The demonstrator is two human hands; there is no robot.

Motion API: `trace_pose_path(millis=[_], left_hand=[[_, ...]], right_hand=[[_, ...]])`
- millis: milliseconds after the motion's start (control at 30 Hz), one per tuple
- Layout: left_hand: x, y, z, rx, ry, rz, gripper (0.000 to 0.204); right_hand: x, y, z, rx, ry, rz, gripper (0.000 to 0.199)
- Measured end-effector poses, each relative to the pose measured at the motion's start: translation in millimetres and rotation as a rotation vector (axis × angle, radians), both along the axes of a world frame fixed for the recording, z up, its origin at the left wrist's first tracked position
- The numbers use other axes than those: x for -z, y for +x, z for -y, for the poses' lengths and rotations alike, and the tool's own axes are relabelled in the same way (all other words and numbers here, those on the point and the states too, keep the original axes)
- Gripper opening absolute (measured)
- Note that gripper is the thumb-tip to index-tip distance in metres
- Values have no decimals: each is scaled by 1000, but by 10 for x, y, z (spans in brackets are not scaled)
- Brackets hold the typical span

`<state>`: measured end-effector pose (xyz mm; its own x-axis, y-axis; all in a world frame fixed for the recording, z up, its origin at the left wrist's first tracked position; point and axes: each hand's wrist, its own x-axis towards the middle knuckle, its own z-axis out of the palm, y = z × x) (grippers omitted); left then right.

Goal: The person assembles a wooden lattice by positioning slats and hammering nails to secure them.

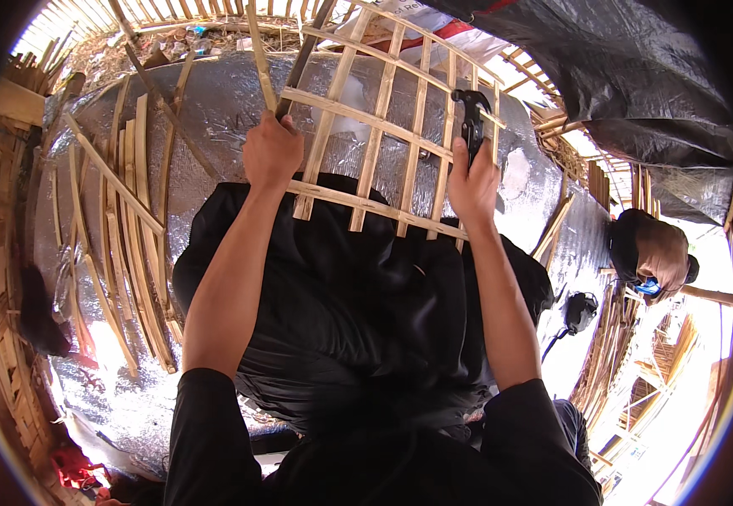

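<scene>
Over my lap and the silvery ground sheet lies a lattice (375, 122) of pale, crossed bamboo strips. My left hand (273, 150) is closed in a fist at its left side, round the lower end of a light bamboo strip (260, 59) that points away from me. A darker strip (303, 63) runs down to the same fist; whether it is gripped too is hidden. Over the lattice's right part, my right hand (474, 185) is wrapped round a black hand tool (472, 126) with a hooked head. The fingers cover its lower part, and its exact kind is unclear.
Loose bamboo strips (134, 194) lie in a bunch on the silvery sheet (206, 101) at the left. Another person (653, 253) is at the far right, near more stacked strips (606, 354). A dark tarp (636, 76) hangs at the upper right. A black object (581, 312) lies right of my lap.
</scene>
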<state>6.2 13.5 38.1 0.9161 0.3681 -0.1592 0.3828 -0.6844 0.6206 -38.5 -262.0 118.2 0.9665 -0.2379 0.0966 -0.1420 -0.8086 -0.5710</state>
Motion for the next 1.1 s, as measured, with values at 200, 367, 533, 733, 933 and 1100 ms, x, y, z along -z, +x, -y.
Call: trace_pose_path(millis=[200,367,533,733,933,1100], left_hand=[[101,34,10,-5,-9,3,36],[65,66,173,34,-1,-30,36],[183,-26,-51,20,40,-38,35],[187,102,32,40,11,0,35],[252,88,131,54,24,-5,37],[283,70,-31,16,23,-3,38]], right_hand=[[336,41,264,41,29,-355,47],[745,-97,447,1,-235,-274,47],[458,-92,161,76,2,-99,42],[716,29,489,-35,-173,-144,43],[979,-32,603,-40,-188,-208,44],[484,17,239,16,-45,-43,44]])
